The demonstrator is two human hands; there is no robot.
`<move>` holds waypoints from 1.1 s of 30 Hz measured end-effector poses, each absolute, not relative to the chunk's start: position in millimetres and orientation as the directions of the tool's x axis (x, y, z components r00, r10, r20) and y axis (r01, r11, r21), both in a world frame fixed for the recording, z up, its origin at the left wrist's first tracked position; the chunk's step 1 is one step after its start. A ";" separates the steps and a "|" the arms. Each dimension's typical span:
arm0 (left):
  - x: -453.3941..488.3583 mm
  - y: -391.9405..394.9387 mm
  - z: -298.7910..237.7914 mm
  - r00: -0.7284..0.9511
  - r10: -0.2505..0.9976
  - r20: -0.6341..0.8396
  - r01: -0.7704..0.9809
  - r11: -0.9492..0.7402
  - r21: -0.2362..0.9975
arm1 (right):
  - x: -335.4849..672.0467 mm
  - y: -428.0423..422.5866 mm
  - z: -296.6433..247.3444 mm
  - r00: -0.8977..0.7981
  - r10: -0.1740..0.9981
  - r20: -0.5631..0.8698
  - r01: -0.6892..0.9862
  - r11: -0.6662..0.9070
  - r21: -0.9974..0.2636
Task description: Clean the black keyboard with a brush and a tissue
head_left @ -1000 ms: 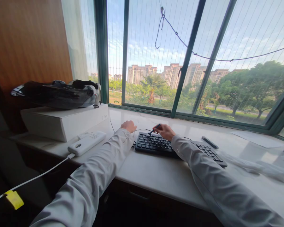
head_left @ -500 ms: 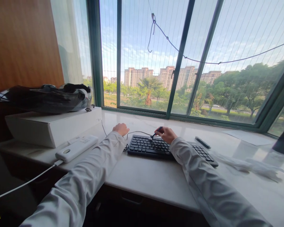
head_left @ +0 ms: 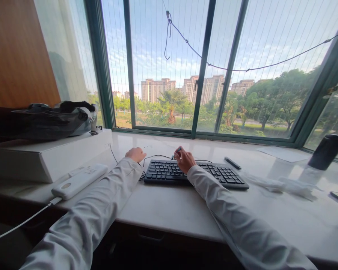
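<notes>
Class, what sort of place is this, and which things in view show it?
Probably a desk or work corner inside a room: a keyboard lies on a pale counter below a large window, with trees outside.

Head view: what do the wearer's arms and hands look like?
The left sleeve and right sleeve are long, plain light grey and creased, reaching the wrists. The left hand and right hand wear no gloves.

this looks like a room in a home or a small office; i cannot tell which. a keyboard sits on a white surface by a big window with a green frame. outside, trees and tall buildings stand under the sky.
</notes>
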State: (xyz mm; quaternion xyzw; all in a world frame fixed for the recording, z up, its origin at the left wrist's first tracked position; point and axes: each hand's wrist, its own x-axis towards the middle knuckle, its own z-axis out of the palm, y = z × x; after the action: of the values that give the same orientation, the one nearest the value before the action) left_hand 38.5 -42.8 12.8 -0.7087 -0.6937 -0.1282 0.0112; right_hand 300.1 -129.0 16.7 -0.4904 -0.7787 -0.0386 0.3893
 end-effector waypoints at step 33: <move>38.4 -44.2 13.8 0.008 0.982 0.188 0.990 -0.034 0.136 | 287.2 -148.6 20.5 -0.330 0.723 0.607 0.768 0.579 -0.273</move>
State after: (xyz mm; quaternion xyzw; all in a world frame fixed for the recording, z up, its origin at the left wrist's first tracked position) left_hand 38.4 -44.2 13.8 -0.7096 -0.6948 -0.1155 0.0174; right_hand 287.2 -148.6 20.5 -0.4575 -0.8147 -0.0318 0.3548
